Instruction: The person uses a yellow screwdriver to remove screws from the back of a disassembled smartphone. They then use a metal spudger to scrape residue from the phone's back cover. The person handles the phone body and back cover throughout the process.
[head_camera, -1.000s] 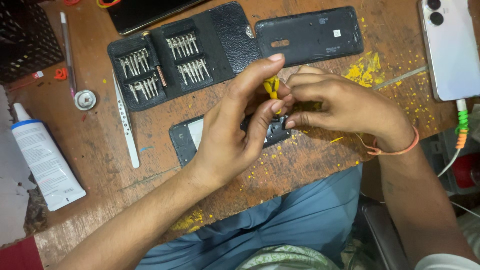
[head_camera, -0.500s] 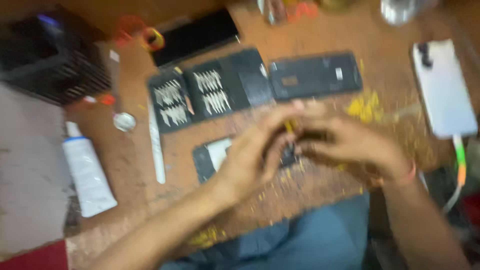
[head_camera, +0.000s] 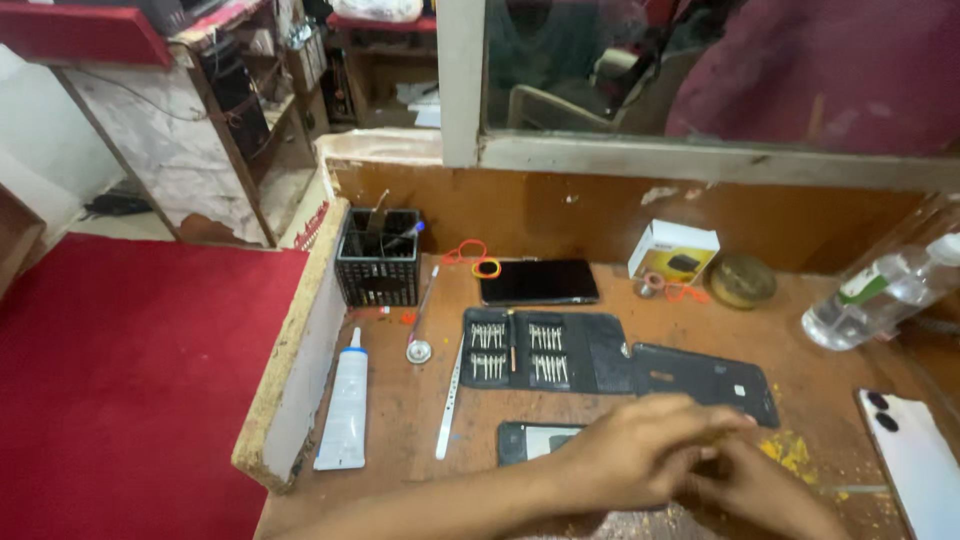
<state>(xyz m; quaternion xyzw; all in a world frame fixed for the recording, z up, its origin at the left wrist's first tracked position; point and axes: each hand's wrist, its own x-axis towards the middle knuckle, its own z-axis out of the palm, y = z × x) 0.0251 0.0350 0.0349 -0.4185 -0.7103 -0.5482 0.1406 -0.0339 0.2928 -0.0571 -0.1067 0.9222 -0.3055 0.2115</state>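
Brown wooden table (head_camera: 420, 440), scuffed, yellow crumbs near its front right part; head view only. My left hand (head_camera: 640, 455) lies over my right hand (head_camera: 755, 490) at the front edge, fingers of both bunched together over the dark phone body (head_camera: 530, 440) lying flat there, screen side down it seems. Left hand looks curled around something small but I cannot tell what, and the right hand's grip is hidden under the left, cannot tell either. Just behind the hands: open black screwdriver bit case (head_camera: 540, 350), and a black back cover (head_camera: 705, 380) to its right. A metal ruler-like strip (head_camera: 450, 400) and a white glue tube (head_camera: 345, 405) lie toward the left edge, black mesh basket (head_camera: 378, 258) at the back left. Another dark phone (head_camera: 538, 282) sits mid-back, white small box (head_camera: 672, 250) and a plastic bottle (head_camera: 880, 290) toward the back right, white phone (head_camera: 915, 460) at the right edge. Risk as I judge it: view is lifted off the hands, so a small part could slip from the fingers and vanish among the crumbs; an elbow swing could knock the bottle.
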